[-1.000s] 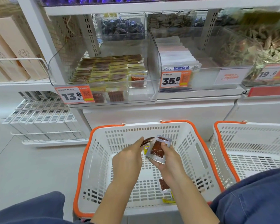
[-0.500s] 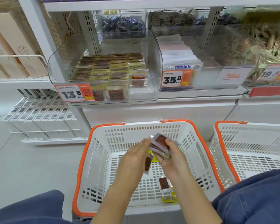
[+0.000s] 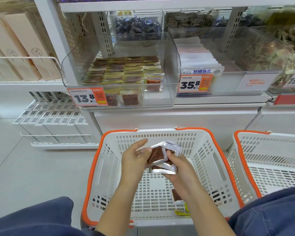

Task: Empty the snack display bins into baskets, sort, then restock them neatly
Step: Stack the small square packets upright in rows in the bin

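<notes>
Above the basket (image 3: 99, 160), both hands work one small stack of packets (image 3: 162, 159): the right hand (image 3: 178, 169) cups it from below, fingers curled round it, and the left hand (image 3: 134, 159) pinches the top packet's edge. Best to square the edges before lifting them to the bin (image 3: 160, 99) — tagged 13.8. One packet (image 3: 177, 197) lies on the basket floor, possibly two. The neighbouring tag reads 35.8.

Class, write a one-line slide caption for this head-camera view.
Both hands, left and right, hold snack packets over a white basket below the clear bin.
</notes>
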### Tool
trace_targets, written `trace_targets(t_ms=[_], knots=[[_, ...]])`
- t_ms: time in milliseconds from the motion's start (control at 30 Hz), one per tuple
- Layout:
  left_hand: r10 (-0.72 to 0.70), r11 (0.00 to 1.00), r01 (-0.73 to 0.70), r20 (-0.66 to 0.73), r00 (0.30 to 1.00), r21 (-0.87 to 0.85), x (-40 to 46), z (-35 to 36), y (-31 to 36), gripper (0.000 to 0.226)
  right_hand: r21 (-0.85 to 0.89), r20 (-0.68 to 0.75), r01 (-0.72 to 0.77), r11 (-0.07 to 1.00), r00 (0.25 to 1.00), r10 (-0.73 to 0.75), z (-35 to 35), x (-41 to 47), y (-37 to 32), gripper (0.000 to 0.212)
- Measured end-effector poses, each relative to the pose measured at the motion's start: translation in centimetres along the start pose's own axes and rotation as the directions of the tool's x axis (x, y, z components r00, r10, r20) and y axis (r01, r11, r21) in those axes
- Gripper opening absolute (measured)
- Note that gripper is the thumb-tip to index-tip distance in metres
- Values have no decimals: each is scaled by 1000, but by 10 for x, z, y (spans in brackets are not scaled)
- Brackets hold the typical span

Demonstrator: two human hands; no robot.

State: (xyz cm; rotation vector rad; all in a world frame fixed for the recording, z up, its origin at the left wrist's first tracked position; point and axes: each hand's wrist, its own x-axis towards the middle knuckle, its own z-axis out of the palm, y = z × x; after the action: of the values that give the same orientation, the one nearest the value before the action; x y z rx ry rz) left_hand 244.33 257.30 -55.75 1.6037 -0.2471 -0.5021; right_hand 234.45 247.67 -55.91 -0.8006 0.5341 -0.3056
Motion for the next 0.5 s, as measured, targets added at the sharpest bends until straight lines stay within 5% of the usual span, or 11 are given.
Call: trace_targets(t_ms=[133,267,500], knots=[[-198,979,203,320,926,17,5,-13,2,33,-79,-22,-45,996,999,43,-7,-1,-1,37],[-219,976,203,299,929,85,5,-17,1,30,71,-146,-144,987,977,153,-7,2,4,27],[-311,949,267,379,872,166,0,-16,5,36,73,-205,-63,995,976,77,-6,3,6,22]])
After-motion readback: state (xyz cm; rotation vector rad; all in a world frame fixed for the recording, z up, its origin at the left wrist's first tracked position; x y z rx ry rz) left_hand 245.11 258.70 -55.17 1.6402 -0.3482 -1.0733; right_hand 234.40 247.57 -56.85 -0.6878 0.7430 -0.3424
